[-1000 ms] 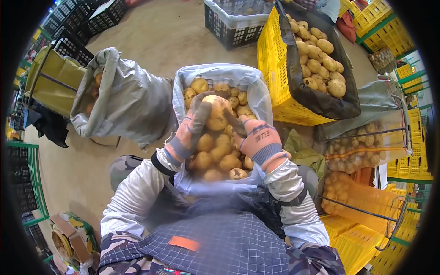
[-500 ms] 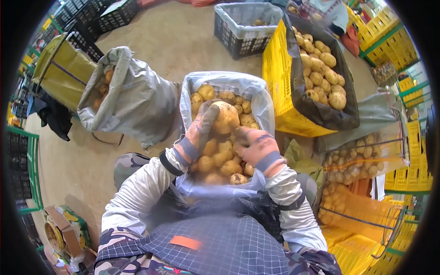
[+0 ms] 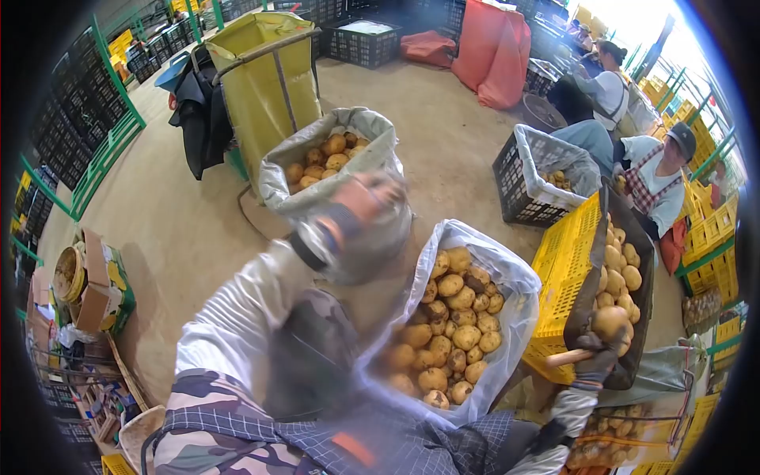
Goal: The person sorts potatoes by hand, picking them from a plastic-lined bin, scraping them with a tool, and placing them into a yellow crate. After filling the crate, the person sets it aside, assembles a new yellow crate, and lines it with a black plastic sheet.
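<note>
My left hand (image 3: pixel 370 198), in an orange glove, is smeared by motion at the near rim of a grey sack (image 3: pixel 340 237) with potatoes (image 3: pixel 328 156) inside. My right hand (image 3: pixel 598 360), its glove dark on the back, is closed at a large potato (image 3: pixel 611 322) at the near end of a yellow crate (image 3: pixel 566 273). That crate has a black liner and is heaped with potatoes. A tan, finger-like shape (image 3: pixel 568 358) sticks out leftward from the right hand. Between my arms stands a container with a whitish plastic liner (image 3: pixel 514 317), holding many smaller potatoes (image 3: pixel 451 332).
A black crate with a grey liner (image 3: pixel 518 186) stands behind the yellow crate, beside a seated person (image 3: pixel 657 182). At left are an olive sack on a frame (image 3: pixel 269 79) and a cardboard box (image 3: pixel 93 285). A mesh bag of potatoes (image 3: pixel 613 435) sits lower right.
The view has swung left. The left hand has left the large potato it held and moved to the grey sack. The right hand has gone from the lined container to the yellow crate.
</note>
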`<state>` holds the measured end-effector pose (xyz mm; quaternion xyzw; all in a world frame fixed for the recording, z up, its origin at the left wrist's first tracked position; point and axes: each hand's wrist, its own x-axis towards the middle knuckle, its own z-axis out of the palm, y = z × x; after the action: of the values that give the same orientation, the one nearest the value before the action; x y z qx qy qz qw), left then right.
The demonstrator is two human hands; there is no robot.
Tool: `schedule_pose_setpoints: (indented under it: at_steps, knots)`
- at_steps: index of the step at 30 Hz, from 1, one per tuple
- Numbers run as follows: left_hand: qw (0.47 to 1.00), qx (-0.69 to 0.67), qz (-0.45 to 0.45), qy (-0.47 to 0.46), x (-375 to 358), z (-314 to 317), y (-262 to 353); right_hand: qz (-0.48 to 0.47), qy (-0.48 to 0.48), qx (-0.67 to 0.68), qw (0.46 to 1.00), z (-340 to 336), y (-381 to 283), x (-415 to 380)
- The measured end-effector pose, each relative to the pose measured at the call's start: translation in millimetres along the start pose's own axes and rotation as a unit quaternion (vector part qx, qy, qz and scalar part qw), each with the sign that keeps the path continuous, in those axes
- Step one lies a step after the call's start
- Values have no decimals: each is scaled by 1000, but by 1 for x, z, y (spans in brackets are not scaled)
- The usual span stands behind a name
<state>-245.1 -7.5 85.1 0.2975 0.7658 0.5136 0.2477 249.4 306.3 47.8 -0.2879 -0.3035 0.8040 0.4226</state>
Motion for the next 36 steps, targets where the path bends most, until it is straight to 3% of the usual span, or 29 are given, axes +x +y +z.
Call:
schedule_pose_setpoints:
  at_steps: [1, 3, 5, 8, 10, 11, 13, 14, 15, 16, 18, 19, 20, 21, 22, 24, 26, 27, 29, 32, 33, 35, 36]
  knots:
    - [978, 129, 127, 104, 35, -32, -53, -40, 104, 29, 993, 0, -14, 7]
    - [980, 78, 117, 139, 43, -90, -62, -90, 180, 21, 979, -19, -26, 15]
    - [956, 238, -5, 174, 55, -129, -65, -101, 140, -30, 985, -45, -23, 17]
    - [948, 282, -132, 72, 107, -153, -89, -83, 150, -158, 972, -17, 21, -3]
    - [889, 398, -139, 178, 161, -156, -154, -46, 204, -218, 953, 18, 49, -16]
    - [856, 453, -127, 216, 201, -137, -182, -49, 179, -298, 936, 41, 57, -21]
    - [867, 490, -91, -18, 270, -163, -243, -132, 66, -377, 914, 57, 78, -37]
    - [859, 488, -155, 14, 241, -130, -175, -180, 23, -478, 859, 67, 86, -38]
    - [837, 521, -168, 16, 264, -125, -177, -229, -11, -556, 799, 75, 94, -36]
    - [823, 540, -173, 27, 282, -128, -195, -238, -24, -574, 783, 79, 102, -32]
    - [847, 494, -178, 90, 307, -138, -219, -112, 29, -315, 942, 82, 114, -23]
    - [902, 385, -107, 163, 302, -164, -238, 35, 129, -273, 953, 93, 110, -28]
    - [938, 272, -21, 216, 299, -192, -261, 37, 111, -279, 953, 96, 108, -32]
    - [966, 143, 43, 211, 302, -212, -262, 43, 92, -281, 954, 96, 110, -34]
    - [973, 21, 37, 225, 282, -213, -234, 51, 69, -285, 955, 97, 116, -36]
    - [970, -196, 82, 119, 196, -150, -140, 65, 31, -266, 961, 102, 129, -33]
    - [953, -281, 93, -61, 96, -55, -38, 97, -32, -287, 952, 122, 131, -40]
    - [973, -152, 117, -126, 53, -9, 8, 92, -72, -247, 962, 128, 132, -42]
    - [965, -33, 53, -254, -12, 71, 68, 96, -148, -152, 972, 135, 147, -52]
    - [911, -2, 170, -377, -33, 154, 65, 135, -124, -154, 971, 134, 134, -66]
    - [905, -39, 114, -407, -41, 175, 79, 126, -76, -150, 978, 131, 120, -71]
    - [891, -81, 88, -438, -45, 198, 92, 128, -6, -128, 983, 93, 100, -65]
    - [882, -104, 75, -454, -44, 208, 96, 80, 16, -87, 993, 75, 78, -53]
